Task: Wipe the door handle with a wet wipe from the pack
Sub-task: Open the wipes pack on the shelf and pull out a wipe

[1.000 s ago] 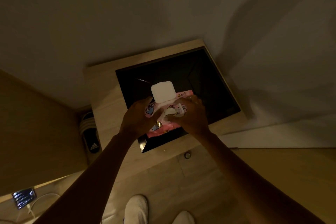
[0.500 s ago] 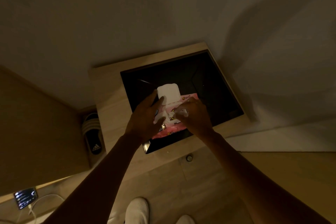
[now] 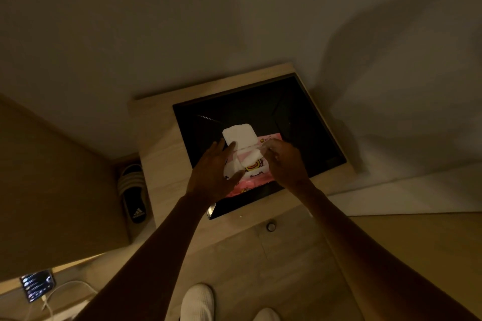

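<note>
Dim room, left to right: one lit phone point(image 3: 37, 286) on cable at bottom left, one black slide sandal point(image 3: 132, 193) on floor beside wooden cabinet point(image 3: 161, 154). Black panel point(image 3: 300, 122) inset in cabinet top. One pink wipe pack point(image 3: 251, 173) lies flat on panel, long axis running near-left to far-right, white flip lid point(image 3: 238, 133) open, tilted toward wall. Left hand point(image 3: 212, 173) flat on pack, fingers spread. Right hand point(image 3: 285, 161) pinching white wipe point(image 3: 251, 157) at opening. Two white slippers at bottom edge.
</note>
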A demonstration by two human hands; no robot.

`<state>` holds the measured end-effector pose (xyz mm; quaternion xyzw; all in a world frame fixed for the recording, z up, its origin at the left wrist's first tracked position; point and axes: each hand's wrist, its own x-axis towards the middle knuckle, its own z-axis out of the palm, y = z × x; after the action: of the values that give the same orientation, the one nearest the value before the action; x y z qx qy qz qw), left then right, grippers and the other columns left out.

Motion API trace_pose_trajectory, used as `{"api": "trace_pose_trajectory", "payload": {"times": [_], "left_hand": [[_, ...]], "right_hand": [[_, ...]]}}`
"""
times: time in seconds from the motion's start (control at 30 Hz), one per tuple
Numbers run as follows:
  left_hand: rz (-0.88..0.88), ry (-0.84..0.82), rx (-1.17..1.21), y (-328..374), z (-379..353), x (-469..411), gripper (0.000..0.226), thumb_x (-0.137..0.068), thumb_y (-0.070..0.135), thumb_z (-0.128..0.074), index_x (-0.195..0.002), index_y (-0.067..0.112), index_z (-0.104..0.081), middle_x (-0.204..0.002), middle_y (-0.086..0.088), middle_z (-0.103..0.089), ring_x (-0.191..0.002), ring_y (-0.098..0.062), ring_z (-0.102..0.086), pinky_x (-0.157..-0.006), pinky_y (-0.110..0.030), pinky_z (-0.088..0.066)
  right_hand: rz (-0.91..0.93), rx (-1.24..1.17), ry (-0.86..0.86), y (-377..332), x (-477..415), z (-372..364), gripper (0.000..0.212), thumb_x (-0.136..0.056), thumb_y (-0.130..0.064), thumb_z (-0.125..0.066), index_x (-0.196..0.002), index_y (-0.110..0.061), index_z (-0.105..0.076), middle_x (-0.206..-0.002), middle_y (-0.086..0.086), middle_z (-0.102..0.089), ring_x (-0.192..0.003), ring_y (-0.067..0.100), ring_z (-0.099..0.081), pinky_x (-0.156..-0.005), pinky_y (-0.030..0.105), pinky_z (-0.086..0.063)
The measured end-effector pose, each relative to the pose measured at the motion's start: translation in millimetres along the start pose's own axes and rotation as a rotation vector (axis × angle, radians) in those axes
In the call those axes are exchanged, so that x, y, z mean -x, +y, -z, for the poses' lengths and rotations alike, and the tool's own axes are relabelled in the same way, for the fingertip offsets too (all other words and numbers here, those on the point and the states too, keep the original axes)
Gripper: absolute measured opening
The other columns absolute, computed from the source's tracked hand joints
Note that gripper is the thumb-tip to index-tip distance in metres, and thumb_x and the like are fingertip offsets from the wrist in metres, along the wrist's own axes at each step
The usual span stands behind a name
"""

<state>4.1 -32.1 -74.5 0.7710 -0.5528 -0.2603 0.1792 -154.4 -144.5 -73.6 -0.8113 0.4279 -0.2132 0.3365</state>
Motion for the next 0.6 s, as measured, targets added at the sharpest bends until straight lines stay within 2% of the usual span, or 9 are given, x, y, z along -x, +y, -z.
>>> {"api": "trace_pose_trajectory", "payload": {"times": [0.07,0.17,0.27,0.33,0.4,0.43,0.53,0.6], "left_hand": [[-0.001,0.009,0.001,2,-1,0,0.079,-0.087,0.05,-0.06,-0.151,0.022,-0.023,-0.16,-0.004,-0.02,-0.148,-0.028,-0.018,-0.116,-0.049,-0.03],[0.014,0.024,-0.013,5,-3,2,0.076,-0.089,0.05,-0.058,-0.151,0.022,-0.025,-0.16,-0.005,-0.023,-0.147,-0.028,-0.02,-0.117,-0.046,-0.029],[0.035,0.02,-0.023,6,-6,1,0.075,-0.089,0.051,-0.056,-0.151,0.024,-0.024,-0.16,-0.006,-0.022,-0.147,-0.027,-0.021,-0.116,-0.044,-0.031],[0.048,0.008,-0.038,5,-7,-2,0.075,-0.089,0.051,-0.057,-0.151,0.024,-0.024,-0.159,-0.007,-0.023,-0.147,-0.028,-0.022,-0.116,-0.044,-0.032],[0.057,0.003,-0.018,4,-8,1,0.075,-0.089,0.051,-0.056,-0.151,0.024,-0.024,-0.159,-0.008,-0.023,-0.147,-0.028,-0.022,-0.116,-0.044,-0.031],[0.066,0.0,-0.015,5,-7,1,0.076,-0.089,0.051,-0.056,-0.151,0.025,-0.023,-0.16,-0.008,-0.022,-0.147,-0.028,-0.02,-0.117,-0.044,-0.03],[0.079,-0.036,-0.003,10,3,6,0.076,-0.088,0.049,-0.059,-0.151,0.027,-0.023,-0.161,-0.009,-0.017,-0.148,-0.029,-0.014,-0.118,-0.044,-0.024],[0.088,-0.036,0.012,20,19,12,0.074,-0.087,0.047,-0.062,-0.149,0.026,-0.029,-0.16,-0.01,-0.019,-0.148,-0.03,-0.017,-0.118,-0.046,-0.026]], "right_hand": [[-0.022,-0.016,0.023,-2,1,4,0.056,-0.096,-0.05,-0.031,-0.082,-0.006,-0.063,-0.066,0.009,-0.061,-0.058,0.018,-0.058,-0.053,0.028,-0.042],[-0.038,-0.049,0.038,-7,4,8,0.04,-0.101,-0.033,-0.041,-0.085,-0.003,-0.063,-0.069,0.012,-0.062,-0.061,0.021,-0.06,-0.055,0.028,-0.044],[-0.137,-0.145,0.062,-7,7,14,0.022,-0.1,-0.018,-0.047,-0.095,-0.001,-0.061,-0.086,0.014,-0.067,-0.075,0.018,-0.065,-0.064,0.022,-0.052],[-0.214,-0.224,0.082,-6,3,19,0.019,-0.1,-0.016,-0.048,-0.104,-0.002,-0.059,-0.098,0.014,-0.065,-0.088,0.024,-0.066,-0.076,0.035,-0.058],[-0.232,-0.239,0.099,-4,0,22,0.018,-0.099,-0.017,-0.048,-0.104,-0.003,-0.058,-0.1,0.015,-0.064,-0.091,0.027,-0.065,-0.076,0.048,-0.058],[-0.217,-0.233,0.107,-5,0,26,0.016,-0.099,-0.017,-0.049,-0.102,-0.004,-0.058,-0.098,0.013,-0.063,-0.09,0.027,-0.065,-0.075,0.049,-0.058],[-0.204,-0.241,0.122,-14,5,40,0.011,-0.098,-0.014,-0.051,-0.098,-0.006,-0.06,-0.092,0.009,-0.063,-0.086,0.026,-0.066,-0.07,0.041,-0.059],[-0.213,-0.259,0.116,-26,10,52,0.01,-0.097,-0.013,-0.052,-0.096,-0.009,-0.061,-0.09,0.008,-0.064,-0.084,0.026,-0.067,-0.067,0.037,-0.059]]}}
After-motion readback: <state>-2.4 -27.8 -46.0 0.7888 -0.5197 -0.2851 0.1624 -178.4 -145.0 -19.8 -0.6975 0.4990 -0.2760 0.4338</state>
